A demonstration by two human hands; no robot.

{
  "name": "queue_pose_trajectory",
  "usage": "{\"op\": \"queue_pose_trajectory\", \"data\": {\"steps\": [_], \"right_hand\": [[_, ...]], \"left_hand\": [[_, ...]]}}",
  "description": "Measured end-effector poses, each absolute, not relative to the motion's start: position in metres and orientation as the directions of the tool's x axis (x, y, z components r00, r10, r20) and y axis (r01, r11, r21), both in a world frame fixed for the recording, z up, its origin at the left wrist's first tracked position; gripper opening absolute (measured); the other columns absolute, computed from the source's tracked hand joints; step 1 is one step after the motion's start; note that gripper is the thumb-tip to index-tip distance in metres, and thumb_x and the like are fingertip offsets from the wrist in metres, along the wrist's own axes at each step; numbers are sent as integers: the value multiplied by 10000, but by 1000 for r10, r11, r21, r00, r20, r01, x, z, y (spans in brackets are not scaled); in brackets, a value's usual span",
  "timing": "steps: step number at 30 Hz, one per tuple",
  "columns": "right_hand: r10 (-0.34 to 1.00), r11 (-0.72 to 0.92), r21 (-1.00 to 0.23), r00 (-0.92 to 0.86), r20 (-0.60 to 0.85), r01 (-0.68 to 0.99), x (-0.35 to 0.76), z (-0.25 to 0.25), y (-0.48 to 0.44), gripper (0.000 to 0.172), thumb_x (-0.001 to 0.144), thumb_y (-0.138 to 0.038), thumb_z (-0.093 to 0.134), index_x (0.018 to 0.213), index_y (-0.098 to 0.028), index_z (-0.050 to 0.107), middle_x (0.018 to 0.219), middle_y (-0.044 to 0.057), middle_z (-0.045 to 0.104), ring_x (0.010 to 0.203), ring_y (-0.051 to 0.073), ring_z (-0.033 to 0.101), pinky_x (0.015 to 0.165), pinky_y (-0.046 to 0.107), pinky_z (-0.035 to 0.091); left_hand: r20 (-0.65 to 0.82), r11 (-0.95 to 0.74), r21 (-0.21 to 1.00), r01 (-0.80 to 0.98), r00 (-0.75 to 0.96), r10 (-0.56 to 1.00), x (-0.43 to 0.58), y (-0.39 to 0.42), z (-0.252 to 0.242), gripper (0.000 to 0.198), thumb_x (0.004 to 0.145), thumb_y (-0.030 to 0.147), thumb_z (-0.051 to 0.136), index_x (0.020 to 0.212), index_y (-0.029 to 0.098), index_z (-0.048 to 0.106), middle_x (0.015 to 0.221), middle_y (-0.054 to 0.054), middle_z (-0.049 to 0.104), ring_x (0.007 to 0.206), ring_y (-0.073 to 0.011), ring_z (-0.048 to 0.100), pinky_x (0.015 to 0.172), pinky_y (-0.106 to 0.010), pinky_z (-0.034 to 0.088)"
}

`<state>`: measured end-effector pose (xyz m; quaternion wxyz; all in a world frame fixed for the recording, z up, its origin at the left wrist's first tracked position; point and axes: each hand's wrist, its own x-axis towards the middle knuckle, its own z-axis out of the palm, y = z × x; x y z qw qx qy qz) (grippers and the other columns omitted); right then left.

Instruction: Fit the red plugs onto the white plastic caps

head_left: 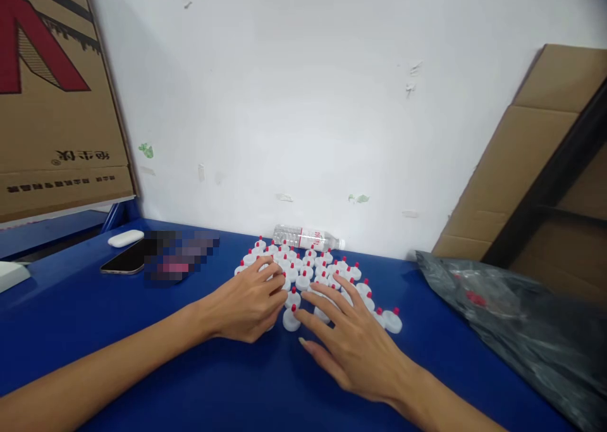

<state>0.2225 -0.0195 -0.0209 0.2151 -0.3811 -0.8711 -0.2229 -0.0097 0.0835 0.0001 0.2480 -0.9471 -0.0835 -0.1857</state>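
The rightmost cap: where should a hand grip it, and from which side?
Probably by the rim of its white base, coming from the right: the base is round and wider than the upward red tip, while another cap crowds its left side.

On the table (265, 388) we see caps (302, 283) between a phone (126, 258) left and a bag (521, 324) right, a bottle (291, 236) behind them by the far wall (294, 116).
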Motion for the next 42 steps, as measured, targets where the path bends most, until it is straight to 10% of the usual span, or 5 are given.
{"op": "queue_pose_trajectory", "data": {"steps": [17, 26, 34, 42], "right_hand": [[648, 607, 188, -618, 445, 772, 215, -21, -27, 418, 998, -393, 513, 1342, -161, 564, 1115, 96, 648, 1146, 273, 560, 1157, 508, 321], [731, 606, -157, -469, 496, 780, 206, -16, -42, 724, 896, -585, 638, 1469, -203, 413, 1280, 119, 632, 1153, 275, 588, 1022, 469, 471], [742, 638, -249, -497, 450, 728, 202, -22, -42, 187, 961, -391, 581, 960, -205, 595, 918, 34, 659, 906, 219, 601, 936, 417, 469], [687, 686, -109, -592, 421, 719, 212, -22, -39, 206, 992, -396, 516, 937, -207, 580, 886, 19, 654, 895, 196, 578, 940, 372, 419]], "left_hand": [[539, -893, -371, 254, 842, 16, -11, 76, 7, 150, 903, 159, 532, 777, 161, 614, 781, -67, 621, 867, -242, 542, 949, -489, 429], [723, -940, -301, 162, 681, -115, -7, 59, 1, 205, 984, 351, 613, 848, 205, 565, 757, -3, 667, 814, -190, 561, 828, -384, 440], [646, -927, -357, 113, 747, -158, 4, 48, -7, 290, 1006, 290, 535, 732, 192, 532, 699, -23, 580, 752, -199, 521, 808, -401, 440], [417, -998, 34, 55, 907, 65, 1, 44, -7, 77, 933, 202, 512, 857, 198, 497, 788, -43, 588, 772, -212, 498, 774, -360, 445]]}}
